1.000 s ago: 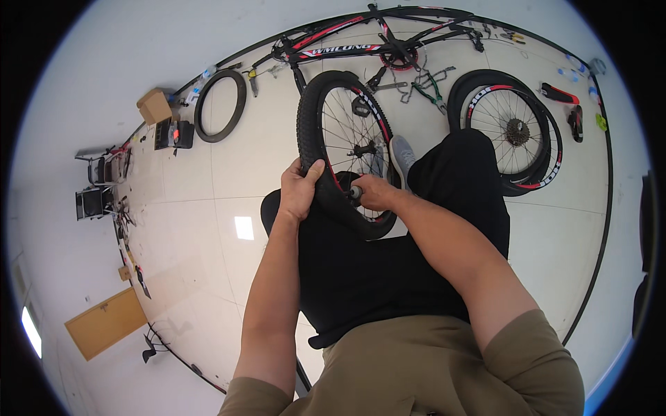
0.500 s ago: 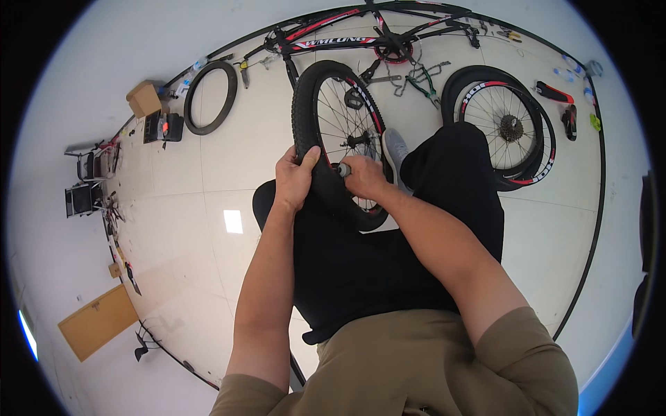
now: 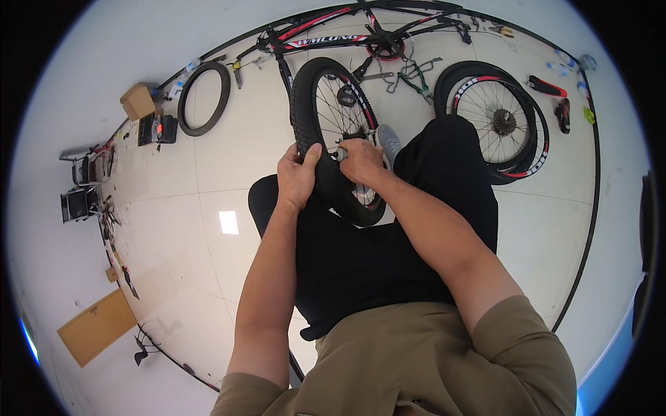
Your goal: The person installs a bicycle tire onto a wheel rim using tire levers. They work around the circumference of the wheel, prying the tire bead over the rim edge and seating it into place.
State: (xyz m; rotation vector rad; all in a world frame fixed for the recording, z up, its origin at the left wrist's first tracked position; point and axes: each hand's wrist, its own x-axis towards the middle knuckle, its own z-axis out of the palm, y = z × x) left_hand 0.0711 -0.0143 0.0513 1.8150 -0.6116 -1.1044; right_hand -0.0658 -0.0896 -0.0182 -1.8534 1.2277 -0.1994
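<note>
A bicycle wheel with a knobby black tyre (image 3: 305,104) stands tilted between my legs, its spokes and hub facing right. My left hand (image 3: 297,173) grips the tyre on its left side, thumb pressed over the tread. Inside the rim, just below the hub, my right hand (image 3: 362,161) is closed around a small grey cylindrical fitting (image 3: 339,154), which its fingers partly cover. A grey shoe (image 3: 389,139) shows behind the wheel at the right.
A black-red bike frame (image 3: 326,40) lies ahead among pliers (image 3: 421,84) and chain. Two stacked wheels (image 3: 517,145) lie right, beside a saddle (image 3: 563,116). A loose tyre (image 3: 201,100), cardboard box (image 3: 139,102) and toolbox (image 3: 156,129) lie left, near folded chairs (image 3: 80,203).
My right hand has risen along the inside of the rim toward the hub, still closed on the grey fitting, now more hidden. The whole view has shifted slightly.
</note>
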